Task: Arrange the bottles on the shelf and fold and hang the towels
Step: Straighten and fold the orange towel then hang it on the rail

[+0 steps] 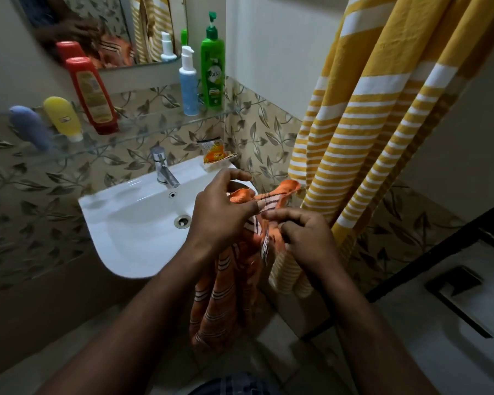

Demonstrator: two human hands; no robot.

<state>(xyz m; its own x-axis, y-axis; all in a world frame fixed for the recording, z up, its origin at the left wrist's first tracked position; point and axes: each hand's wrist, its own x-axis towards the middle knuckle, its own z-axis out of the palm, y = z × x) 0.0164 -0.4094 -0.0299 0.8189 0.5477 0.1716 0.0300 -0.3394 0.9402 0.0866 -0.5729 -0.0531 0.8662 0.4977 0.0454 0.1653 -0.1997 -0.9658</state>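
Orange striped towel [226, 295] hanging just right of sink [131, 223], left hand [226, 212] and right hand [305, 240] pinching its top edge, glass shelf [154, 129] above sink holding five bottles [93, 95].
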